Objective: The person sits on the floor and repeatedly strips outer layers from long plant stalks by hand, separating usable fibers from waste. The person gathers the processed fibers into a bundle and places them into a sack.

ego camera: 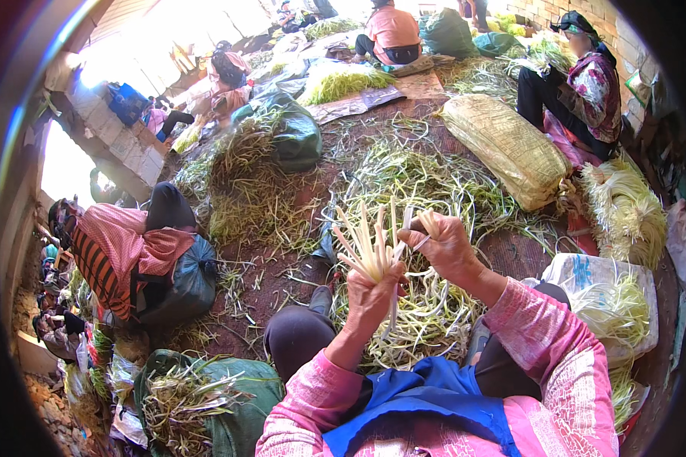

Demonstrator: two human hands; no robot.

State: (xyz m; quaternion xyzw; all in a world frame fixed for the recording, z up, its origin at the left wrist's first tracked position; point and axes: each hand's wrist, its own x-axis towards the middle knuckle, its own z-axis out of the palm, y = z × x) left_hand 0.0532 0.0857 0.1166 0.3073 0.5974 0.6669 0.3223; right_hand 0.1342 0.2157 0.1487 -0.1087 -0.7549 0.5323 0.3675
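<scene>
My left hand (371, 294) grips the lower ends of a fanned bundle of pale, blanched vegetable stalks (368, 248), their tips pointing up and away from me. Close by on the right, my right hand (456, 252) pinches a few short pale stalks (429, 224) between thumb and fingers. A thin whitish strip (403, 228) runs between the two hands; which stalk it belongs to is unclear. Beneath both hands, a loose heap of yellow-green leaves and peelings (440, 320) spreads between my knees. A blue cloth (434, 394) covers my lap.
A full yellow woven sack (503, 148) lies ahead right, beside a seated person (597, 108). Pale stalks (611, 308) rest on a white bundle (565, 271) to my right. A green sack (251, 400) with trimmings stands at my left; another person (143, 240) sits beyond it.
</scene>
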